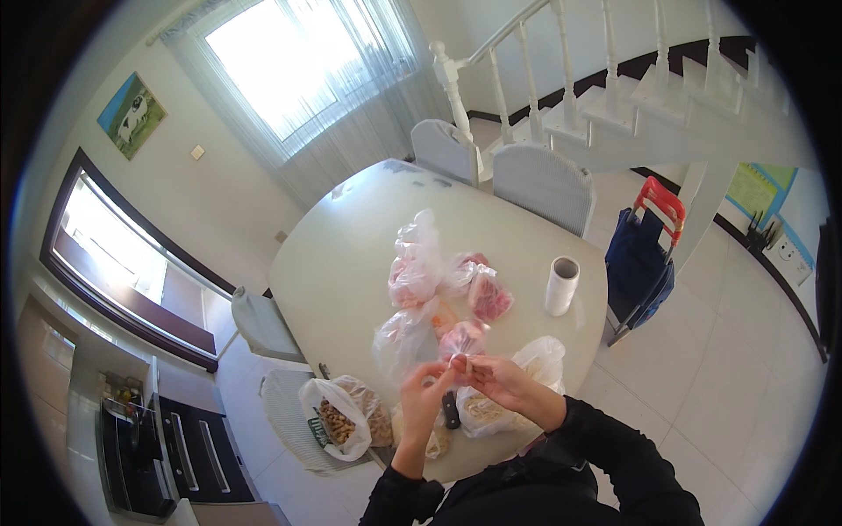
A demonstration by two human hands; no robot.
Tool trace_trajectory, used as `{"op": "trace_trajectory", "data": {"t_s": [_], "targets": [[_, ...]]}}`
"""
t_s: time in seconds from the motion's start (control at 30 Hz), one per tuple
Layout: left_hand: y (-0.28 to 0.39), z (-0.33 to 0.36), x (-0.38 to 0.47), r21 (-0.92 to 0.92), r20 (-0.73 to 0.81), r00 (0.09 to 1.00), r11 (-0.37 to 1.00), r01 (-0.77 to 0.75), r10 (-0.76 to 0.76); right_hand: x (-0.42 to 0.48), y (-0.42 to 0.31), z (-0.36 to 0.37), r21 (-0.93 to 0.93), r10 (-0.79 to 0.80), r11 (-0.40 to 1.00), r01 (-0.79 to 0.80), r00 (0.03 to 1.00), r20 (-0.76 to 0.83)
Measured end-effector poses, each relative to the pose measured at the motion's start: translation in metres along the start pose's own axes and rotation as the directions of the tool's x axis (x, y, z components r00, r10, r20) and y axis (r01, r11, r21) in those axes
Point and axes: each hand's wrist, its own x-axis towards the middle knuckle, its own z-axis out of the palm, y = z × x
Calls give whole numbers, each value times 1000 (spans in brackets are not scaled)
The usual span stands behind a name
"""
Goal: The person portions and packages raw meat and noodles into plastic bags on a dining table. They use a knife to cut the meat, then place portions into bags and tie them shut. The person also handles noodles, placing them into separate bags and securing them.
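Both my hands meet over the near part of the table (342, 263). My left hand (427, 388) and my right hand (496, 381) pinch the gathered neck of a clear plastic bag of meat (464, 338). Beyond it lie more bagged pieces of raw meat (490, 297) and a bag of pinkish meat (413, 279). A crumpled clear plastic bag (401, 342) is left of the held bag. Under my hands shows the black handle of a knife (451, 411). To its right sits a white bag of pale, stringy food (483, 407).
A roll of plastic bags (562, 286) stands upright at the table's right. An open bag of peanuts or similar brown food (335, 421) sits at the near left edge. Covered chairs (543, 187) stand around the table, and a navy trolley bag (638, 269) is on the floor at right.
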Motion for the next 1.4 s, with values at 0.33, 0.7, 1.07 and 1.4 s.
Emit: {"op": "trace_trajectory", "data": {"t_s": [0.33,0.7,1.07,1.4], "targets": [[-41,12,29,282,47,999,960,3,-17,35,3,-25,83,-131,987,139,987,-91],[-46,50,55,359,122,955,885,-296,270,45,0,-39,-946,-285,270,182,953,103],[-38,64,98,257,219,939,913,-316,263,63,-82,-8,-829,-199,490,270,960,195],[-54,89,153,198,268,963,980,-30,-24,4,-144,-31,-761,-968,-51,647,155,197]]}}
